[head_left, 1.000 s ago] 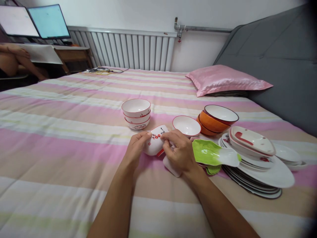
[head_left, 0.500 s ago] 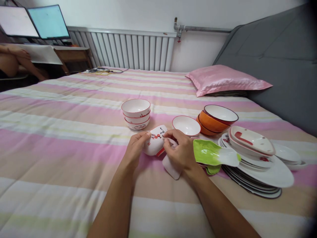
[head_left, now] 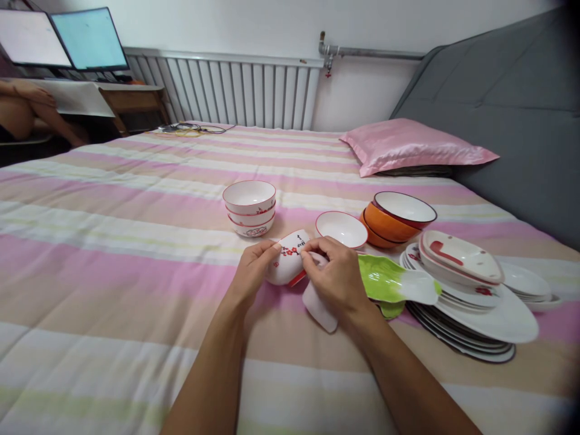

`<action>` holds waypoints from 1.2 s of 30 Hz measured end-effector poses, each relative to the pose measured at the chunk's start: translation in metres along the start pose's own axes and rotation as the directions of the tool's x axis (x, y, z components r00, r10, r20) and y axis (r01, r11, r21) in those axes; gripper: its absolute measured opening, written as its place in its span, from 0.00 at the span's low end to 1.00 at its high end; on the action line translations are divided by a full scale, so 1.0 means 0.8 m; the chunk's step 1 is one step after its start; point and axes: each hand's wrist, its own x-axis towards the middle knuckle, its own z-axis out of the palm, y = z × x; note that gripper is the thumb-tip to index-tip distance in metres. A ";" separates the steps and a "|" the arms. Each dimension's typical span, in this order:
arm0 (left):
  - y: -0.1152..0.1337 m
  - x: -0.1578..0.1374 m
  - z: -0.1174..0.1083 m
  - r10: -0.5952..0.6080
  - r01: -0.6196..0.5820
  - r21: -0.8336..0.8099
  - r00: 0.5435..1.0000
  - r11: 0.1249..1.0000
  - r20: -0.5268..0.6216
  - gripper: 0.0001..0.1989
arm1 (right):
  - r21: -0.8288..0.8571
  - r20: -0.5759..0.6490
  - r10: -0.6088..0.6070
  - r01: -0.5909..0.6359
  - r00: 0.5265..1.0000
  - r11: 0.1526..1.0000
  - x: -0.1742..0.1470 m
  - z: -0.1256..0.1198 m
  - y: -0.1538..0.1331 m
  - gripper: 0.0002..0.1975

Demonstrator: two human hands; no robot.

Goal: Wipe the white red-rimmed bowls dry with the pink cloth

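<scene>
A white bowl with red blossoms and black lettering (head_left: 286, 267) is tipped on its side above the bedspread. My left hand (head_left: 252, 273) grips it at the left, thumb on the outer wall. My right hand (head_left: 339, 275) is closed on a pale cloth (head_left: 319, 309), its fingertips against the bowl's printed side. The cloth's lower end hangs beneath the palm. Behind the left hand stands a stack of matching bowls (head_left: 249, 208). Beyond the right hand sits a single red-rimmed bowl (head_left: 341, 228).
To the right are stacked orange bowls (head_left: 385, 225), green leaf-shaped dishes (head_left: 380, 278) and a pile of plates (head_left: 512, 317) topped by oval dishes (head_left: 471, 257). A pink pillow (head_left: 417, 145) lies near the headboard (head_left: 507, 96). At far left, a person's legs (head_left: 40, 115) show beside a desk.
Both hands and the bowl have shifted slightly right. The cloth's hanging end has swung a little right and down. The stacked dishes stay put.
</scene>
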 end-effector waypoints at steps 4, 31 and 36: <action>0.001 -0.002 0.002 0.017 -0.018 0.015 0.999 1.000 0.036 0.13 | -0.015 -0.006 -0.003 0.003 1.000 1.000 0.000 0.001 -0.001 0.04; 0.000 -0.002 0.004 0.008 -0.010 0.032 0.997 0.999 0.079 0.15 | -0.073 -0.018 0.043 -0.045 0.999 0.996 0.000 0.001 0.001 0.04; 0.000 -0.002 0.004 0.021 -0.022 0.015 0.997 1.000 0.072 0.15 | -0.100 0.017 0.020 -0.018 1.000 0.995 -0.001 0.003 -0.004 0.04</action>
